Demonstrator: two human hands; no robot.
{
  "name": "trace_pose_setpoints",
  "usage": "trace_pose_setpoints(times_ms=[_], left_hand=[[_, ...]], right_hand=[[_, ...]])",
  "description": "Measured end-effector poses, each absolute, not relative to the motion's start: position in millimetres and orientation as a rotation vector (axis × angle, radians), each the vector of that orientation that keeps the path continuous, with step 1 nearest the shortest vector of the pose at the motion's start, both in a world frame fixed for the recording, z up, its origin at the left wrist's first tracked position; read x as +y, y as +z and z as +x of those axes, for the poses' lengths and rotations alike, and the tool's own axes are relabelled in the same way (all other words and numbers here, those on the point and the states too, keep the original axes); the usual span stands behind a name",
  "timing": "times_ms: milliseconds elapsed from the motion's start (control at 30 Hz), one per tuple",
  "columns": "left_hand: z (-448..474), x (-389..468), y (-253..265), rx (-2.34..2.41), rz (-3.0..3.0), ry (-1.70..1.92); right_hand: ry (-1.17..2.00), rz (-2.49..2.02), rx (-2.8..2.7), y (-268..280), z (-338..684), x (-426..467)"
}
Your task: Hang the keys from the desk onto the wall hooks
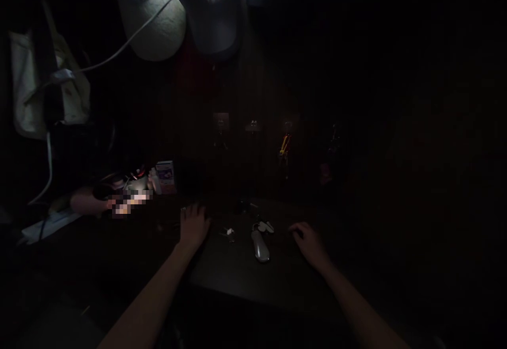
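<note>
In dim light, my left hand [194, 226] lies palm down on the dark tabletop [237, 277], fingers stretched forward. My right hand [310, 243] rests farther right, its fingers loosely bent and nothing visible in them. Between the hands lies a grey key fob [260, 247] with small pale pieces [265, 227] at its top end. A small bunch of keys [229, 233] is nearer my left hand. Behind them is another dark object [246, 207], too dim to name. Neither hand touches any of these.
Small hooks [254, 123] line the dark back panel, one with a yellow and red strap [284, 145]. At left stand a small box [165, 176] and a pink round object [89, 201]. Caps [154, 21] and a pale bag [29, 85] hang above, with a white cable [127, 45].
</note>
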State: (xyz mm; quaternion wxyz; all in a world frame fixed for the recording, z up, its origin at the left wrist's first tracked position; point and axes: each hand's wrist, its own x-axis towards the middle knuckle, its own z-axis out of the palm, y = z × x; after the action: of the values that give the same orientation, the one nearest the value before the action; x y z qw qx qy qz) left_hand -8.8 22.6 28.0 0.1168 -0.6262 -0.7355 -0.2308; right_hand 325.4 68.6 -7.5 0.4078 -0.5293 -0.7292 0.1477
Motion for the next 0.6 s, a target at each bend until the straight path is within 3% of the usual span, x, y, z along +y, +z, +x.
trace_pose_setpoints(times_ms=[233, 600], left_hand=[[-22.7, 29.0, 27.8, -2.303, -1.745, -0.399], [8.8, 23.1, 19.9, -2.08, -2.243, -0.951]], right_hand=[[0.364, -1.338, -1.848, -9.3, 325.3, 70.6], [0.374, -1.33, -1.829, -6.4, 324.2, 66.9]])
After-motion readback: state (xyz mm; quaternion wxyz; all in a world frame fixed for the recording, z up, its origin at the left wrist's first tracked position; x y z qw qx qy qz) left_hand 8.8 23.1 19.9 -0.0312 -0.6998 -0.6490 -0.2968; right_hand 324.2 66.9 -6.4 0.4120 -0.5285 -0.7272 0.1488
